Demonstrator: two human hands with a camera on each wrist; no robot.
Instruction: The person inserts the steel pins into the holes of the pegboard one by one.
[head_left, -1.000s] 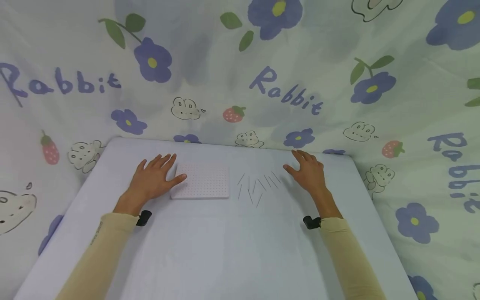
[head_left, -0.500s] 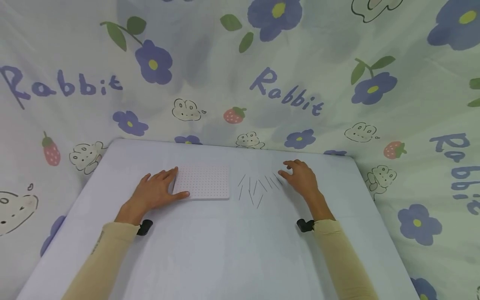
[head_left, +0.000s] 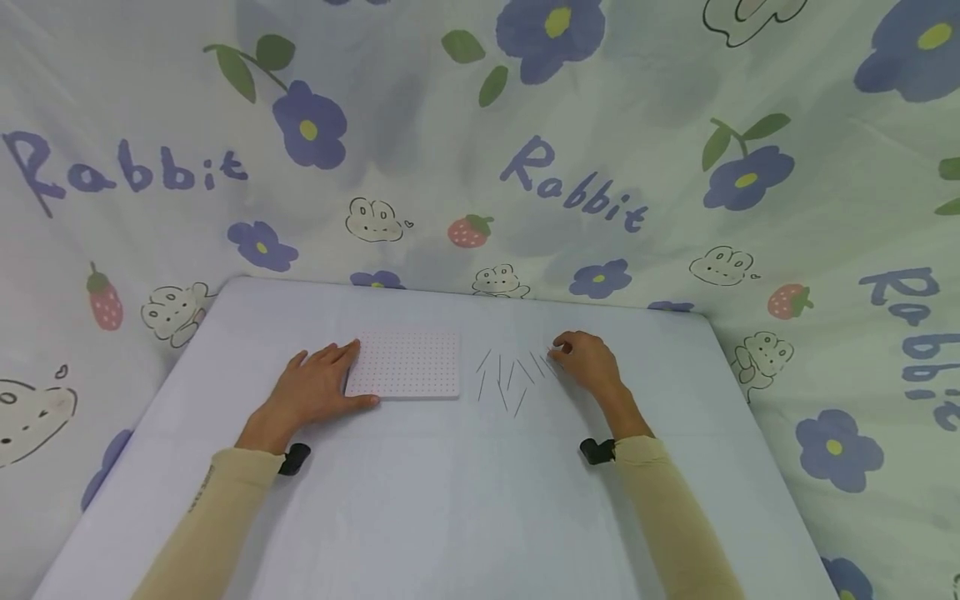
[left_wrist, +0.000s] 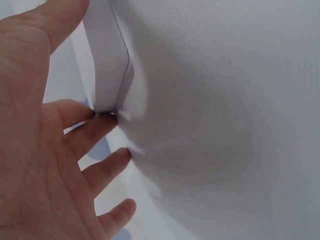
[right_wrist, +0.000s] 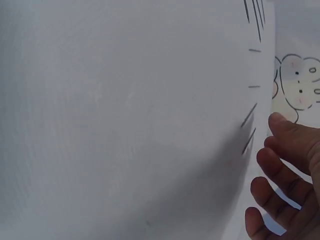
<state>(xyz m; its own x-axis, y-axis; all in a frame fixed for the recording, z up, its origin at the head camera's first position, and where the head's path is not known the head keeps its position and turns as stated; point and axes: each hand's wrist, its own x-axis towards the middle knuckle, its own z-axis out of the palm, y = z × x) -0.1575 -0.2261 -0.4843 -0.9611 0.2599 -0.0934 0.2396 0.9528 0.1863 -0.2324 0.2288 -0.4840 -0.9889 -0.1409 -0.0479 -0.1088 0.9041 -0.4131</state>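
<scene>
A white board with rows of small holes (head_left: 408, 367) lies flat toward the table's far side. My left hand (head_left: 311, 387) holds its left end, thumb along the front edge and fingers against the left side. In the left wrist view the board's thick white edge (left_wrist: 107, 55) shows between thumb and fingertips. Right of the board lie several thin dark needle-like pins (head_left: 513, 375), spread out singly. My right hand (head_left: 588, 362) is at the rightmost pin, thumb and index tips close together; I cannot tell whether they pinch it. The other right fingers curl loosely in the right wrist view.
The white table (head_left: 465, 500) ends at a far edge against a hanging cloth (head_left: 420, 150) printed with flowers, rabbits and strawberries. Black wrist cameras (head_left: 597, 451) sit on both wrists, below tan sleeves.
My right hand has moved left and down to the rightmost pin, its thumb and index drawing together. My left hand has slid down off the board's top to its left and front edges.
</scene>
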